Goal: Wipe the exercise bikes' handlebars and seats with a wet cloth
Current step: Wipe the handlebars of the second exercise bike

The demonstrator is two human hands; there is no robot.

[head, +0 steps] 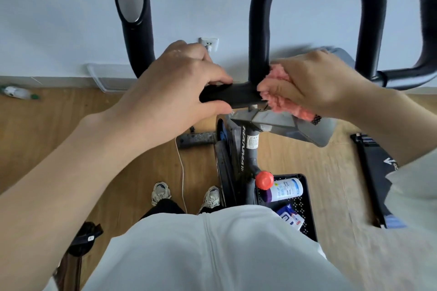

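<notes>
Handlebar step in play! The left hand (179,82) wraps fingers and thumb round the black crossbar (236,95), apparently steadying the bike. The right hand (314,82) clutches the pink fluffy cloth (282,101), pressing it right where the handlebar loop (259,30) meets that crossbar. So 1 junction is under the cloth. Next, I reckon, the cloth needs to travel up and over the loop, keeping firm contact all round the tube.

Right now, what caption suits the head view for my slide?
Left hand grips the black handlebar; right hand holds a pink cloth against it.
</notes>
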